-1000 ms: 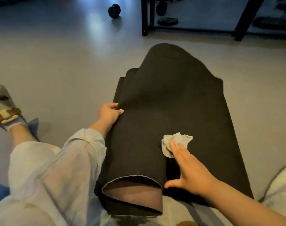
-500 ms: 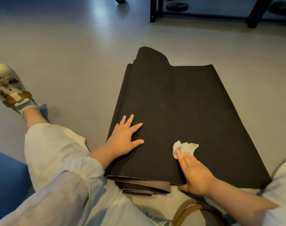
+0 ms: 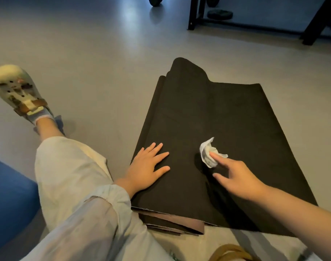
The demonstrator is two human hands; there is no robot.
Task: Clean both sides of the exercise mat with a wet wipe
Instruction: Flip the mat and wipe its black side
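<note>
Only the head cam here, so one view: a second ago the exercise mat point(image 3: 208, 147) was humped up over the lap with its brown underside curling open at the near end, and now it's lying flat on the grey floor point(image 3: 104, 72) in a folded stack, black side up, with the brown edges of the lower layers peeking out at the near end. The left hand point(image 3: 147, 168) went from gripping the mat's edge to lying flat, fingers straight and spread, palm pressing the near-left part of the mat. The right hand point(image 3: 236, 178) has its fingers extended and loosely apart, holding nothing; the index fingertip is on the crumpled wet wipe point(image 3: 210, 153), which sits on the mat's top face a bit right of the left hand. Half a second ago more fingers were laid over the wipe, so the hand has lifted somewhat. My guess is the flip or refold is done and the person is about to wipe this face. Sandalled left foot point(image 3: 19, 95) is stretched out, well apart from the mat.
</note>
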